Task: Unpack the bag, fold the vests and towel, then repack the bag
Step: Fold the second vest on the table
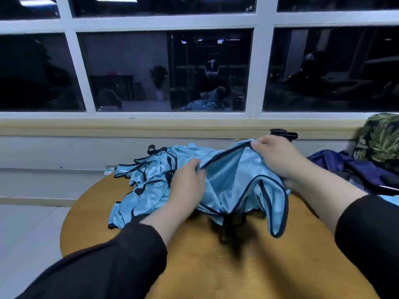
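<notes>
A light blue mesh vest point(235, 182) with dark trim is lifted above the round wooden table point(194, 266). My left hand point(186, 186) pinches its trimmed edge near the middle. My right hand point(278, 156) grips the same edge further back and to the right, stretching it between both hands. The vest's lower part hangs down and casts a shadow on the table. A crumpled heap of more blue vests point(146, 180) lies on the table to the left, behind my left hand.
A dark navy bag point(356, 169) lies at the right edge beside a leaf-patterned cushion point(380, 139). A small black object point(282, 133) sits behind my right hand under the window ledge point(129, 126). A small white item point(109, 171) rests at the table's far left edge.
</notes>
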The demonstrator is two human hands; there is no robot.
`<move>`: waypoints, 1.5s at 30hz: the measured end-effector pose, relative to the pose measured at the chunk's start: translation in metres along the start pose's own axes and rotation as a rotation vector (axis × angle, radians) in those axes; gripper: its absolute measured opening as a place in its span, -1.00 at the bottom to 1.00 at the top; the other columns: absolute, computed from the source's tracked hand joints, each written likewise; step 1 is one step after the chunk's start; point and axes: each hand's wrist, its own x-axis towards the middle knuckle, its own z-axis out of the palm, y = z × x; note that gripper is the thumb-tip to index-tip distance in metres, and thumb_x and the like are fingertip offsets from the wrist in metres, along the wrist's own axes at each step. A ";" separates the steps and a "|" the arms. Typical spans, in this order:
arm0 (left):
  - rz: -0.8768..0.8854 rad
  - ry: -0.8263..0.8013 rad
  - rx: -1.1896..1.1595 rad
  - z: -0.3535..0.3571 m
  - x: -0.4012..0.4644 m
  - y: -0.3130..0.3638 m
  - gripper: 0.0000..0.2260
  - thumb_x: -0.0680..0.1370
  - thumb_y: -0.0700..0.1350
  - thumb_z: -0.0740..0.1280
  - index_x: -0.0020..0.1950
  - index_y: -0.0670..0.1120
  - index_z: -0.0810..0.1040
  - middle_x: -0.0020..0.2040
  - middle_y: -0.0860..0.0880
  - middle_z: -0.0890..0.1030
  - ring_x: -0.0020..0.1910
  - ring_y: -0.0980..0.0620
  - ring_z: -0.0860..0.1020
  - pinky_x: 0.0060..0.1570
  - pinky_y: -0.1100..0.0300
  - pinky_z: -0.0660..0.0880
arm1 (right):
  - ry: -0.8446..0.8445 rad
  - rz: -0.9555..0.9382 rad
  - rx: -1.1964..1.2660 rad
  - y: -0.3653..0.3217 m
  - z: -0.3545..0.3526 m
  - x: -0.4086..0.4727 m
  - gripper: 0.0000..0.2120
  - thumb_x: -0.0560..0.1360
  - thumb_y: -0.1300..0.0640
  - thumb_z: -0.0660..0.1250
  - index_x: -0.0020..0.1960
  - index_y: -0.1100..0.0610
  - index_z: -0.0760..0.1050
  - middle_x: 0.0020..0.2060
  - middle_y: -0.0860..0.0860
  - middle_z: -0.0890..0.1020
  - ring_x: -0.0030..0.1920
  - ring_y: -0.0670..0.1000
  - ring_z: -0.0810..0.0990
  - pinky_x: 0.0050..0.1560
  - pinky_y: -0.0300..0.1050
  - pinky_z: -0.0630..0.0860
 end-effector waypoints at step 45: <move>-0.119 0.066 -0.951 -0.217 0.133 0.122 -0.90 0.52 -0.37 0.39 -0.02 -0.22 0.62 -0.01 -0.18 0.57 -0.06 -0.03 0.66 -0.11 0.19 0.67 | 0.562 -0.209 0.182 -0.116 -0.142 0.062 -0.75 0.47 0.07 0.49 -0.30 0.13 0.52 -0.37 0.05 0.40 -0.32 0.01 0.31 -0.43 -0.21 0.27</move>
